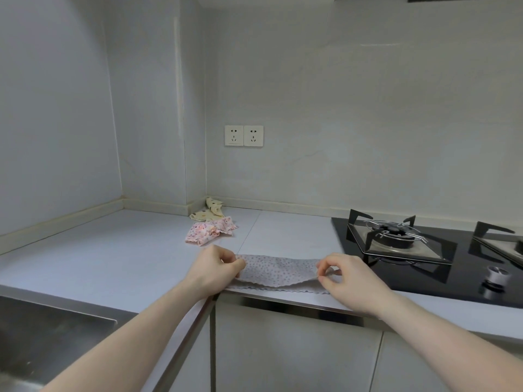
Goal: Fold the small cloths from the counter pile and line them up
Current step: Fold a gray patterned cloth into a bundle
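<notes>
Left hand (219,267) and right hand (343,275) each pinch an end of the dotted cloth (280,271) at the counter (113,256) front edge, mid-fold. Top layer sags in the middle, apparently short of the zigzag hem. Pull taut, match corners w/ the hem, then press flat. Pile (210,224) waits behind.

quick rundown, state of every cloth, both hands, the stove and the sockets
dotted cloth: half folded at the counter's front edge, top layer lifted, pinched at both ends
pink cloth: crumpled, unfolded
yellow cloth: crumpled in the corner, unfolded
left hand: pinching the dotted cloth's left end
right hand: pinching its right end
stove: no flame, nothing on the burner
sockets: nothing plugged in
</notes>
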A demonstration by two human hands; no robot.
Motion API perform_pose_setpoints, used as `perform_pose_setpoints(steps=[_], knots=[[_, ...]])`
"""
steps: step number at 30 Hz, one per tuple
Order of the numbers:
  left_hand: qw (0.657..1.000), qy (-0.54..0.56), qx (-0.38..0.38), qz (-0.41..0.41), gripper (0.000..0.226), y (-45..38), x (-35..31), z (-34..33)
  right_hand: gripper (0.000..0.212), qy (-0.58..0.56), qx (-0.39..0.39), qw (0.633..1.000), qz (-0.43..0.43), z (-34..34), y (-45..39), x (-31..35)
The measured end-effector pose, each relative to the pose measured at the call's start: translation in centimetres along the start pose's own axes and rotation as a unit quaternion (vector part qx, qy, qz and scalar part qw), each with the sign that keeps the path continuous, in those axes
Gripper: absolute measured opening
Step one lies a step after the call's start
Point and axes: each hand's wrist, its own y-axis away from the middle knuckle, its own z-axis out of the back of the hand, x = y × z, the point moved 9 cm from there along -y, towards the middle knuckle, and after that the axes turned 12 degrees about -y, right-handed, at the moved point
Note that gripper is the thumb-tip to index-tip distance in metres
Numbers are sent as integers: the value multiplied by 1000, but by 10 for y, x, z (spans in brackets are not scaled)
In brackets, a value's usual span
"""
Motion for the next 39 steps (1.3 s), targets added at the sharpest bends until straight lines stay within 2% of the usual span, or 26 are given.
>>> perform_pose_setpoints(steps=[3,6,9,12,13,14,16,18,21,22,24,28,29,32,35,39], knots=[[999,-30,10,-2,37,0,1,-3,11,48,32,998,1,-7,3,-1],[993,-120,6,-18,33,1,0,-4,24,68,31,997,-22,-7,2,-4],[985,-144,-81,-41,35,1,-6,7,23,48,-19,997,-52,1,-2,-5],[979,-114,-136,-100,18,7,-26,14,11,34,-42,995,-80,2,-10,-10],[978,-106,-123,-132,9,8,-33,9,16,35,-41,995,-89,-1,-13,-13],[975,-117,-95,-163,16,10,-40,1,28,31,-38,994,-100,-5,-17,-17],[964,-160,-20,-212,45,13,-50,-23,50,13,-38,990,-136,-13,-23,-26],[952,-202,43,-224,61,16,-52,-44,64,1,-43,982,-182,-20,-29,-39],[940,-249,132,-190,65,17,-39,-67,73,24,-47,970,-237,-26,-36,-54],[937,-261,147,-180,65,16,-34,-70,72,38,-45,967,-250,-27,-38,-56],[941,-262,129,-171,67,12,-30,-66,63,65,-30,960,-270,-29,-41,-57],[962,-236,43,-129,64,-2,-15,-46,21,14,-4,954,-301,-33,-47,-58],[966,-230,34,-113,62,-5,-8,-43,16,-4,-1,953,-303,-32,-48,-58],[981,-185,27,-61,61,-12,11,-36,18,-68,-43,948,-308,-20,-50,-58],[976,-205,40,-60,65,-14,12,-38,7,-139,-109,935,-307,3,-49,-57],[979,-187,46,-69,64,-12,8,-38,26,-171,-143,930,-290,22,-56,-46]])
